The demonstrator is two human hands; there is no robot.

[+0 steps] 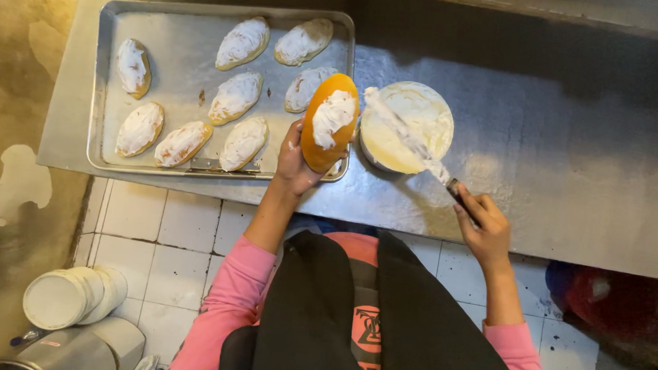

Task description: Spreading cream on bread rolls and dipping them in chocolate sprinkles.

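My left hand (pixel 294 163) holds a golden bun (pixel 330 123) upright over the tray's right edge; a patch of white cream covers the bun's upper face. My right hand (pixel 484 225) grips the dark handle of a long cream-smeared spatula (pixel 408 137), whose blade reaches over a round bowl of cream (pixel 407 126) standing on the metal counter (pixel 541 143). The blade tip lies close to the bun's top. A metal baking tray (pixel 178 57) to the left carries several cream-topped buns (pixel 235 97) in loose rows.
The counter's front edge runs across below the tray and bowl. Below it is a white tiled floor (pixel 168 244). A white lidded tub (pixel 72 295) lies on its side at the lower left. A stained wall is on the far left.
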